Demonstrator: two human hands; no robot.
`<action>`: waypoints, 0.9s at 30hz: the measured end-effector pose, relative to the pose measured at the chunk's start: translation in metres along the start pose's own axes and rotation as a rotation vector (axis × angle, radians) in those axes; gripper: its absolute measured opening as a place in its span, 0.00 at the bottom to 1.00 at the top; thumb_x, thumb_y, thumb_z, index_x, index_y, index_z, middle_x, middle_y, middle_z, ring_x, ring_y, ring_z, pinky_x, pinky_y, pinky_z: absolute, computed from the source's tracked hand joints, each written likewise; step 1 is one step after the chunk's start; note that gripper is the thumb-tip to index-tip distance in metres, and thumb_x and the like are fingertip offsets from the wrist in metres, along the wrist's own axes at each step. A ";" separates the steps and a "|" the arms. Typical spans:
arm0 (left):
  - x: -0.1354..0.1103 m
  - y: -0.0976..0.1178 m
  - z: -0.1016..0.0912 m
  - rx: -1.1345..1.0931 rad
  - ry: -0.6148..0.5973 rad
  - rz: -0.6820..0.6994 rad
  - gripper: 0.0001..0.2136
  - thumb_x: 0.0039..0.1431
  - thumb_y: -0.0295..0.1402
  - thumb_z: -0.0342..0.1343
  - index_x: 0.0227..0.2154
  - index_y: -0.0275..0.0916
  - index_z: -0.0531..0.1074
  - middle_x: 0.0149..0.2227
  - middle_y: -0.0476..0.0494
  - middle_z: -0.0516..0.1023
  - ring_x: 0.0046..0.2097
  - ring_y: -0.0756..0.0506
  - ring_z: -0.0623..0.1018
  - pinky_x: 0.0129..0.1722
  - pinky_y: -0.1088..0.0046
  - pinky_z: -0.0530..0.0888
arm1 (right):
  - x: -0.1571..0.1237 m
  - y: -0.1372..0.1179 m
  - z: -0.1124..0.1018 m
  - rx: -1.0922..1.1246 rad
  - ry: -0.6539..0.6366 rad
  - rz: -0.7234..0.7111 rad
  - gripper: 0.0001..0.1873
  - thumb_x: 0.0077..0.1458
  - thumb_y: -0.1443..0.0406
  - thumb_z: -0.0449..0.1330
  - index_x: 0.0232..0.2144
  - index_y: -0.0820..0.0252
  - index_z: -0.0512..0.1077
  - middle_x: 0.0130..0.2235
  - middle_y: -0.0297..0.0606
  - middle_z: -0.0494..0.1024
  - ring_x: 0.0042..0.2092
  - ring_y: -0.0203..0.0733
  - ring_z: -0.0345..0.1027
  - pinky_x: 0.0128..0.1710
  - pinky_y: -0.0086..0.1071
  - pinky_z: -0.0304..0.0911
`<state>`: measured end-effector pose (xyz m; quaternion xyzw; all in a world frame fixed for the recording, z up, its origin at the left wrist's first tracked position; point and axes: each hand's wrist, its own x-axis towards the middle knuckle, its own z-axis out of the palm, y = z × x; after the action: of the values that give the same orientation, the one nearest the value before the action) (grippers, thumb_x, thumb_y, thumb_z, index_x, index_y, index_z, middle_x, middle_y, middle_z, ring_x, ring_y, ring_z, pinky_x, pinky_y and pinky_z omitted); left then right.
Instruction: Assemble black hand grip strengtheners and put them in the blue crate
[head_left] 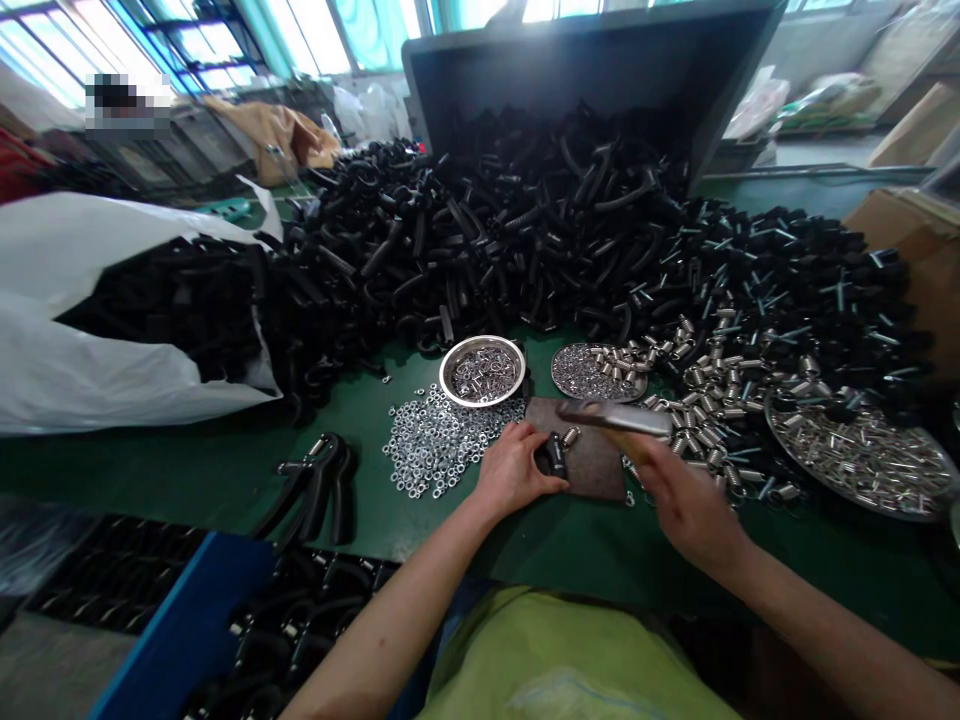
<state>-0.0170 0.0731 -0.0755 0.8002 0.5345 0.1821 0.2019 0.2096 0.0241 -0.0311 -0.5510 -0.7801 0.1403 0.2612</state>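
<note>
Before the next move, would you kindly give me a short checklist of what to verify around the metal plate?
1. Left hand holding the black part at the metal plate: ok.
2. Right hand gripping the hammer: ok.
3. Left fingers clear of the black part: not ok, they touch it.
4. Spring seated in the black part: cannot tell.
5. Nuts contained: not ok, many lie loose beside the round bowl.

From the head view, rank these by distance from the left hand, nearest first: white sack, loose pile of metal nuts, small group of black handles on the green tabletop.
From the left hand:
1. Metal nuts: just to its left.
2. Black handles: farther left, past the nuts.
3. White sack: far left, at the picture's edge.
</note>
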 end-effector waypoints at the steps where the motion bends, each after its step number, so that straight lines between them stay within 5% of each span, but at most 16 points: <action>1: 0.000 0.000 0.000 -0.003 0.000 0.006 0.28 0.37 0.49 0.65 0.43 0.41 0.72 0.42 0.44 0.71 0.46 0.40 0.68 0.44 0.64 0.69 | 0.004 0.001 0.004 -0.048 -0.069 -0.006 0.20 0.61 0.64 0.43 0.52 0.59 0.64 0.42 0.45 0.78 0.36 0.47 0.75 0.33 0.38 0.69; 4: 0.000 0.000 0.000 -0.010 0.002 0.019 0.28 0.37 0.48 0.65 0.43 0.41 0.72 0.42 0.44 0.71 0.46 0.40 0.68 0.43 0.64 0.69 | 0.011 -0.004 0.003 -0.087 -0.144 -0.007 0.20 0.61 0.64 0.44 0.53 0.58 0.64 0.43 0.43 0.78 0.37 0.46 0.75 0.35 0.38 0.69; 8: 0.000 -0.001 0.000 0.012 -0.001 0.011 0.29 0.37 0.49 0.65 0.44 0.41 0.72 0.42 0.44 0.71 0.46 0.40 0.67 0.44 0.65 0.69 | 0.010 -0.014 -0.007 -0.023 0.095 -0.009 0.21 0.62 0.64 0.42 0.56 0.59 0.60 0.42 0.44 0.78 0.39 0.44 0.74 0.36 0.34 0.68; 13: 0.000 0.000 0.000 0.020 -0.004 0.010 0.29 0.38 0.49 0.65 0.43 0.41 0.71 0.42 0.44 0.71 0.45 0.40 0.68 0.42 0.65 0.69 | -0.004 0.010 0.016 -0.216 -0.137 0.005 0.20 0.61 0.63 0.45 0.55 0.56 0.63 0.39 0.40 0.79 0.32 0.43 0.74 0.29 0.33 0.67; 16: -0.001 0.001 0.003 0.013 0.026 0.000 0.29 0.36 0.48 0.66 0.42 0.40 0.70 0.42 0.44 0.70 0.46 0.40 0.68 0.43 0.64 0.68 | -0.026 0.024 0.022 -0.275 -0.136 -0.030 0.22 0.62 0.64 0.45 0.58 0.55 0.59 0.44 0.42 0.77 0.35 0.42 0.73 0.33 0.34 0.67; 22: -0.004 0.002 0.011 -0.129 0.226 -0.167 0.26 0.40 0.44 0.65 0.41 0.39 0.66 0.41 0.43 0.70 0.45 0.41 0.70 0.44 0.63 0.68 | -0.083 0.040 0.025 -0.391 -0.144 -0.301 0.24 0.58 0.64 0.53 0.57 0.49 0.61 0.28 0.36 0.73 0.29 0.40 0.67 0.29 0.33 0.62; 27: -0.013 0.022 0.007 -0.396 0.354 -0.261 0.28 0.41 0.46 0.64 0.43 0.39 0.64 0.43 0.43 0.71 0.46 0.42 0.71 0.46 0.63 0.68 | -0.066 0.027 0.043 -0.169 -0.020 -0.235 0.25 0.57 0.61 0.54 0.57 0.50 0.60 0.41 0.40 0.75 0.41 0.46 0.69 0.40 0.40 0.65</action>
<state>-0.0012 0.0523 -0.0709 0.6255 0.6138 0.3922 0.2794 0.2233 -0.0247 -0.0969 -0.4744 -0.8508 0.0480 0.2209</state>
